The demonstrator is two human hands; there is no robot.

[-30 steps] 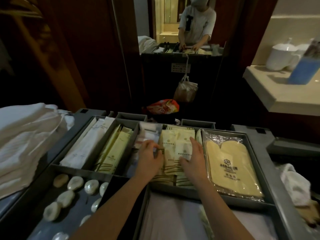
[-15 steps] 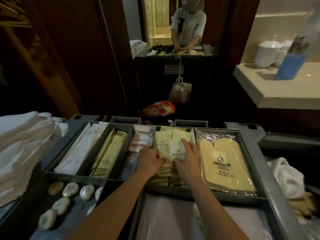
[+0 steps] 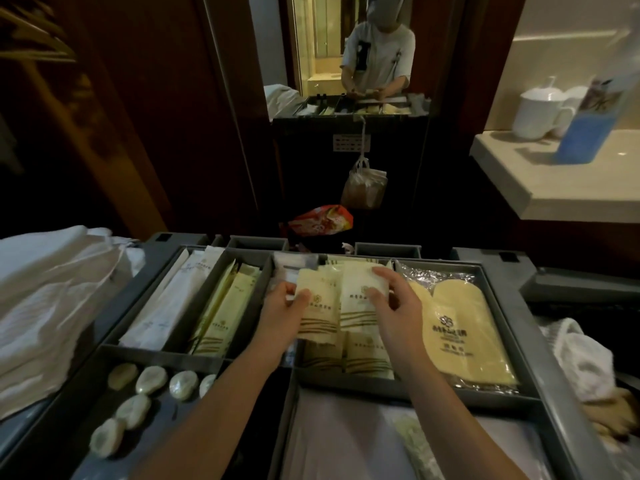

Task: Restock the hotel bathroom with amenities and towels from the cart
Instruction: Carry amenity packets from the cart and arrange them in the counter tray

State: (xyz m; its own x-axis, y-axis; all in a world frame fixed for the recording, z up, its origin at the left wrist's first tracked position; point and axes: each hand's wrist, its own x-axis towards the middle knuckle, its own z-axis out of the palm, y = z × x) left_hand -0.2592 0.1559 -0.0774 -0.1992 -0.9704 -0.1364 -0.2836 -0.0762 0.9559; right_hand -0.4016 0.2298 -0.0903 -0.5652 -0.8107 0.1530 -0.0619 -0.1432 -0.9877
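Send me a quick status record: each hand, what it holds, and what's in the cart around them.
left hand: pinches left packet
right hand: pinches right packet
below both: packet stack in its compartment
right compartment: bagged slippers
lower-left tray: soaps
far left: towels

We can read no wording outright | slipper pack [image 3: 457, 327], 3 o'clock: flower emblem above blurred characters | cream sachets [image 3: 320, 306], centre: gold print too small for us | label plate [image 3: 351, 143] on mirrored cart [image 3: 311, 168], 12 o'clock: illegible rows
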